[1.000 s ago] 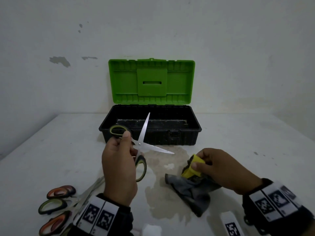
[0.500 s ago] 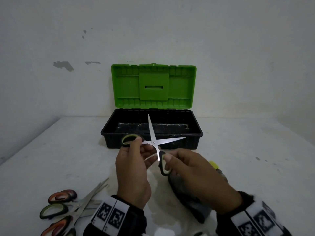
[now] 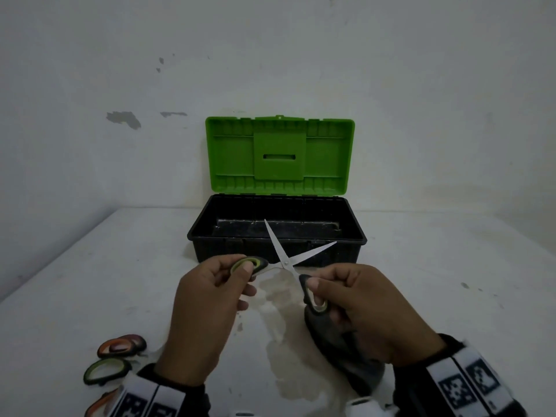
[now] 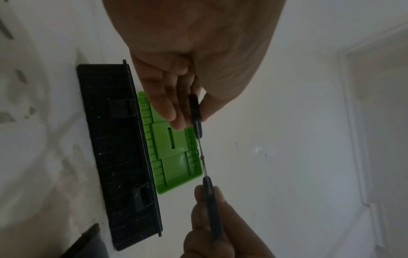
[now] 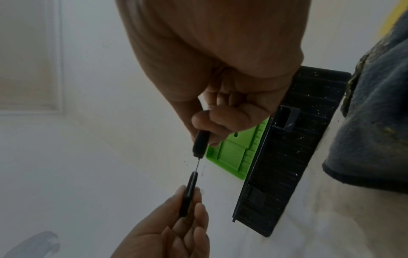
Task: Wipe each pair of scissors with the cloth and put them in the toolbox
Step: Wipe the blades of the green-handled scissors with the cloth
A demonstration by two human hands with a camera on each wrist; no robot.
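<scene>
Left hand (image 3: 207, 299) and right hand (image 3: 370, 308) each pinch a handle of the open steel-bladed green-and-black scissors (image 3: 285, 261); blades point away | open black plastic toolbox with green lid (image 3: 355, 236) just beyond both hands

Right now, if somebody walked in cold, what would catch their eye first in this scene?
Probably the toolbox at the back of the white table, its bright green lid upright against the wall and its black tray showing nothing inside. In front of it, the open scissors are held up with blades spread, the left hand gripping one handle loop and the right hand the other. More scissors lie at the near left.
</scene>
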